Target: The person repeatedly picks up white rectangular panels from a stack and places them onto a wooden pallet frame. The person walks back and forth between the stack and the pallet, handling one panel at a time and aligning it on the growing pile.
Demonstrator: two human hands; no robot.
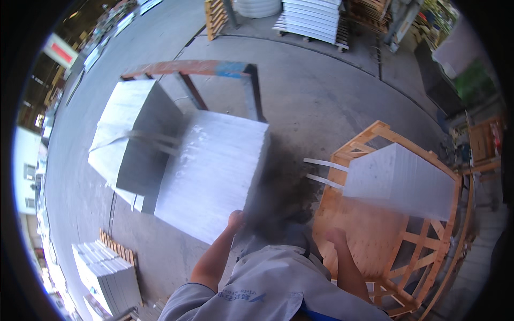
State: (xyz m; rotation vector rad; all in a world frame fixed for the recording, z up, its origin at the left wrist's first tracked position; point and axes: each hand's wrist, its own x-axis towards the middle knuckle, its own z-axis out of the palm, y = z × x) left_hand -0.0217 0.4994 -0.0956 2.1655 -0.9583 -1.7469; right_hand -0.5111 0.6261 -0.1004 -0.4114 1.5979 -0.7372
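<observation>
My left hand (235, 220) is closed at the near right corner of a broad white stone slab (214, 166). Whether its fingers grip that edge or only overlap it in the picture, I cannot tell. The slab's pale top faces up, and behind it on the left leans a thick block of slabs (142, 136) with straps around it. My right hand (336, 235), bent at the elbow, is over the near left part of an open wooden crate (364, 230). Its fingers are smeared. Inside the crate stands a bundle of white slabs (399, 179).
A rusty metal frame (187, 67) rises behind the slabs. Two pale strips (325, 165) jut from the crate's left side. More white slabs (104, 273) stand at the lower left beside a pallet. Farther off are a stacked pallet load (310, 21) and a dark bin (439, 80).
</observation>
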